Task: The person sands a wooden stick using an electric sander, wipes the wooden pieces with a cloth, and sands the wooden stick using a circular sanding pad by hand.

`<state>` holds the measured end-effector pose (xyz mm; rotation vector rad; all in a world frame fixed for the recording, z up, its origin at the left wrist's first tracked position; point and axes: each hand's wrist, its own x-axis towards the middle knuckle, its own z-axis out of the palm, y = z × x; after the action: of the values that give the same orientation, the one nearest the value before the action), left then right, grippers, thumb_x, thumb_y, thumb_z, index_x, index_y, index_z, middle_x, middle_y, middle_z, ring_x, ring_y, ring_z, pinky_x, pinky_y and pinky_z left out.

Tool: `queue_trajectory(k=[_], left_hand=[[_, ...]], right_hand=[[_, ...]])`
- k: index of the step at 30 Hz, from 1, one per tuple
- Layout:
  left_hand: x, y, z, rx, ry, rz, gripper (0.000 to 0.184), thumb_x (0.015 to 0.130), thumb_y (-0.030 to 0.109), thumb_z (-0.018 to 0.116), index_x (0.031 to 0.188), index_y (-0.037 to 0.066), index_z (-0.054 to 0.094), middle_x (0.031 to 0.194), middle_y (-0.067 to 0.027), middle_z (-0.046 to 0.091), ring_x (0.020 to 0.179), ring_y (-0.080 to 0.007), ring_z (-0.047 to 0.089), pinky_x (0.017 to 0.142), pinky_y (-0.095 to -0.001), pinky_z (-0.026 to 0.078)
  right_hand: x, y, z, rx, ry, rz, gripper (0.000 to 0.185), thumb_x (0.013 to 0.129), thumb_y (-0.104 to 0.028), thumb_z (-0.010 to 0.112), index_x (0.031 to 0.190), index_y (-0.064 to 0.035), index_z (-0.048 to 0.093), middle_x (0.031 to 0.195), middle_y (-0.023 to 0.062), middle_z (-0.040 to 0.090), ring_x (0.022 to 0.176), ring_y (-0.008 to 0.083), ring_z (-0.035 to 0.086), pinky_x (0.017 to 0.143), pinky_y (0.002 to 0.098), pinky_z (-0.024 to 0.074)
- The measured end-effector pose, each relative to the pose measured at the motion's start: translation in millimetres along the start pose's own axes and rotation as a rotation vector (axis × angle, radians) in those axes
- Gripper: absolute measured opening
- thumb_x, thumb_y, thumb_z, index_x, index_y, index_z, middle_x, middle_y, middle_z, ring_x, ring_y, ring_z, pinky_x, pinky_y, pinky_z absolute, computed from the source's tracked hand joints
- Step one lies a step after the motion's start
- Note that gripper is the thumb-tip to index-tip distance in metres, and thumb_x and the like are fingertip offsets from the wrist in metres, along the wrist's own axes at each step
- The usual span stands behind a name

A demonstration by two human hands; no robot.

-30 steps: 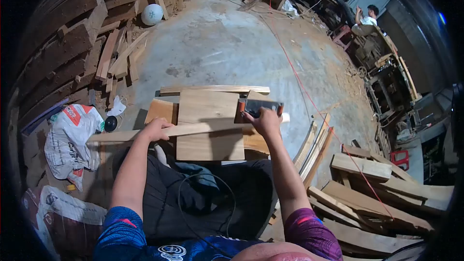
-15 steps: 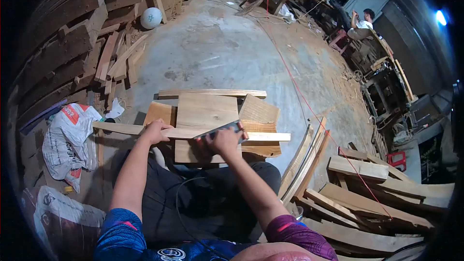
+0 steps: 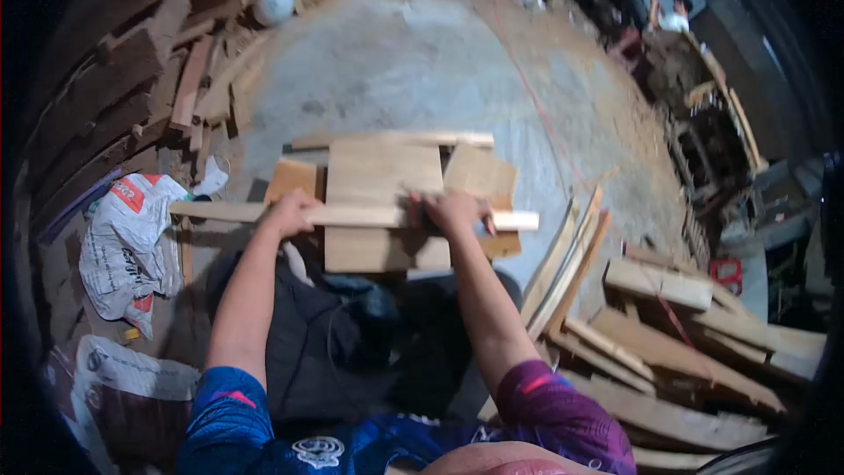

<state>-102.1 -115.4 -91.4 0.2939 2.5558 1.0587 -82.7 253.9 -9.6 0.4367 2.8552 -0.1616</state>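
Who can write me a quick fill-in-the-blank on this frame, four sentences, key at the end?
1. Between the left hand and the right hand, the one nearer the printed sack is the ____.
2. The wide board lies ____ (over/under) the long wooden strip.
3. The right sleeve is mainly ____ in colour.
4. The ball at upper left is mostly ____ in colour.

Missing words: left; under; purple; white

Blue and purple shirt [image 3: 376, 442]

The left sleeve [image 3: 221, 427] is short and bright blue, with a small pink patch [image 3: 240, 399]. The right sleeve [image 3: 563, 409] is short and purple, with thin curvy lines and a pink mark [image 3: 538, 382]. The front is dark blue, with a round white badge [image 3: 318, 451]. The pants [image 3: 294, 361] are black. The left hand [image 3: 290, 213] and right hand [image 3: 455, 215] are bare.
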Motion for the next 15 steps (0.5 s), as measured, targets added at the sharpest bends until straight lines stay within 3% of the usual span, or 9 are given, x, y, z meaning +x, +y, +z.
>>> queue_trajectory(k=[1,2,3,4,7,9,10,12,15], left_hand=[[5,-13,7,-0.153,0.020,0.013,0.060,0.056,0.004,0.086,0.114,0.015,0.073,0.101,-0.0098,0.064,0.106,-0.0294,0.063,0.095,-0.0378,0.050],[6,-12,4,-0.009,-0.001,0.087,0.060,0.057,0.005,0.084,0.116,0.014,0.073,0.100,-0.0107,0.062,0.103,-0.0294,0.062,0.095,-0.0373,0.049],[-4,3,-5,0.015,-0.005,0.136,0.061,0.059,0.005,0.083,0.118,0.014,0.072,0.101,-0.0105,0.061,0.102,-0.0293,0.061,0.095,-0.0366,0.049],[-7,7,-7,-0.007,-0.013,0.108,0.061,0.061,0.005,0.082,0.120,0.014,0.071,0.104,-0.0110,0.059,0.103,-0.0294,0.061,0.094,-0.0354,0.049],[-12,15,-10,0.043,-0.003,0.098,0.059,0.063,0.005,0.082,0.121,0.015,0.071,0.104,-0.0108,0.059,0.103,-0.0294,0.061,0.094,-0.0362,0.049],[-13,24,-15,0.084,-0.044,0.082,0.060,0.063,0.004,0.082,0.121,0.015,0.071,0.103,-0.0108,0.059,0.103,-0.0294,0.061,0.094,-0.0366,0.049],[-10,19,-14,0.095,-0.035,0.080,0.060,0.062,0.003,0.081,0.121,0.015,0.071,0.103,-0.0106,0.060,0.102,-0.0296,0.061,0.093,-0.0363,0.049],[-10,19,-12,0.055,-0.026,0.065,0.060,0.062,0.002,0.081,0.120,0.015,0.071,0.103,-0.0105,0.060,0.101,-0.0296,0.062,0.093,-0.0363,0.049],[-7,19,-13,0.015,-0.014,0.037,0.060,0.061,0.002,0.081,0.119,0.016,0.072,0.103,-0.0097,0.061,0.101,-0.0293,0.062,0.094,-0.0361,0.049]], right_hand=[[-7,-28,12,-0.018,-0.005,-0.049,0.061,0.085,-0.059,0.049,0.095,-0.0059,0.077,0.100,0.0200,0.073,0.098,0.0366,0.069,0.095,0.0479,0.0457],[-15,-52,26,-0.044,0.014,-0.157,0.057,0.084,-0.058,0.052,0.091,-0.0069,0.077,0.098,0.0196,0.073,0.096,0.0355,0.069,0.096,0.0592,0.0401],[-35,-75,10,-0.010,0.031,-0.130,0.054,0.085,-0.056,0.053,0.092,-0.0075,0.077,0.098,0.0193,0.073,0.096,0.0348,0.069,0.098,0.0719,0.0285],[-36,-77,15,0.006,0.059,-0.187,0.053,0.085,-0.055,0.054,0.092,-0.0071,0.076,0.098,0.0193,0.073,0.097,0.0346,0.069,0.099,0.0779,0.0175],[-19,-31,7,-0.069,0.026,-0.112,0.055,0.085,-0.056,0.054,0.096,-0.0060,0.076,0.098,0.0185,0.073,0.097,0.0352,0.069,0.107,0.0717,0.0151],[-14,20,-28,-0.135,-0.054,0.043,0.058,0.086,-0.057,0.049,0.102,-0.0076,0.075,0.104,0.0191,0.073,0.098,0.0341,0.069,0.090,0.0694,0.0407],[4,54,-31,-0.149,-0.047,0.186,0.060,0.086,-0.058,0.048,0.103,-0.0066,0.075,0.105,0.0204,0.073,0.099,0.0351,0.070,0.081,0.0629,0.0494],[40,144,-10,-0.129,0.076,0.202,0.064,0.088,-0.063,0.046,0.101,-0.0078,0.076,0.100,0.0212,0.073,0.098,0.0383,0.070,0.088,0.0484,0.0527],[47,195,-20,-0.150,0.087,0.254,0.063,0.089,-0.063,0.047,0.100,-0.0082,0.076,0.104,0.0219,0.071,0.101,0.0382,0.068,0.091,0.0472,0.0516]])
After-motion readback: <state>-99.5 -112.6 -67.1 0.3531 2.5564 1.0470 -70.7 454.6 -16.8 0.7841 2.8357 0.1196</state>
